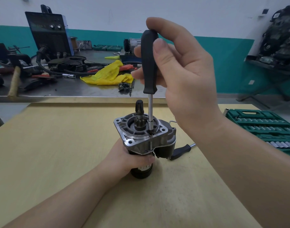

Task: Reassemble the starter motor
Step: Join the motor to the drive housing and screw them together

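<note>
Starter motor [145, 139] stands upright on the surface [58, 145], left hand [129, 157] wrapped tight round its black body below the flange. Right hand [175, 69] pinches the screwdriver [149, 66], tip in a flange screw. Looks heavy, rigid, top-heavy; that low grip suits it.

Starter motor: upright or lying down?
Upright. The black-bodied starter motor with silver nose housing stands on end on the yellow tabletop, pinion up, gripped by the left hand.

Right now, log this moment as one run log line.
left hand grips starter motor upright | right hand holds screwdriver | tip at housing screw
</note>
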The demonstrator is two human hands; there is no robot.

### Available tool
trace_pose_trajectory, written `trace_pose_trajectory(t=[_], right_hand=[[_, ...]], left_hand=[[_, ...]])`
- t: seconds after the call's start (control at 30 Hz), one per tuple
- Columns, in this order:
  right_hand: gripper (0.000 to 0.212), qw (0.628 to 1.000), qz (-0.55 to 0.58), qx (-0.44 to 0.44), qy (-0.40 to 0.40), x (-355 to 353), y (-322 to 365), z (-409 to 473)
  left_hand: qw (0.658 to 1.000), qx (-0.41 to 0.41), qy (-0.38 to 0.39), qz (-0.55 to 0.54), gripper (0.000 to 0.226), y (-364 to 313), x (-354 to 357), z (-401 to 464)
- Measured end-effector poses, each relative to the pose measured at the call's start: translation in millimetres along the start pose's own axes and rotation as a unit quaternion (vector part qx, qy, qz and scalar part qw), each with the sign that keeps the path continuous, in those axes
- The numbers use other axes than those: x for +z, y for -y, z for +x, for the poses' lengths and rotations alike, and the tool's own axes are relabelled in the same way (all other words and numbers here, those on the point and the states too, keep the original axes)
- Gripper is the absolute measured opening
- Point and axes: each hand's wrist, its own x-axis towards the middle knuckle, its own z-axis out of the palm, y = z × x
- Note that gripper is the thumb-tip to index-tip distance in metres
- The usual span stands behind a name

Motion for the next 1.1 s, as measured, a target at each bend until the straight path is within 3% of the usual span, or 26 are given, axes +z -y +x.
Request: trace_pose_trajectory(t=[0.13,0.37,0.67,0.9,1.1], right_hand=[[0.034,0.998,-0.046,-0.035,-0.01,1.8,-2.8,1.2],[0.024,0.999,0.036,0.013,0.012,-2.1,0.7,2.8],[0.036,0.998,-0.045,-0.041,-0.003,1.1,-2.5,2.7],[0.025,1.0,0.026,-0.01,0.005,-3.1,-1.2,2.0],[0.035,0.998,-0.039,-0.044,-0.009,1.6,-2.9,2.9]], left_hand=[[1.0,-0.008,-0.001,-0.001,0.056,4.5,-1.2,0.0],[1.0,-0.003,0.003,0.014,0.055,0.1,0.1,0.3],[1.0,0.0,0.0,0.003,0.057,-2.2,0.8,0.0],[1.0,-0.007,0.001,0.001,0.056,-0.9,0.8,0.5],[1.0,-0.015,-0.002,0.013,0.056,-2.8,1.3,-0.1]])
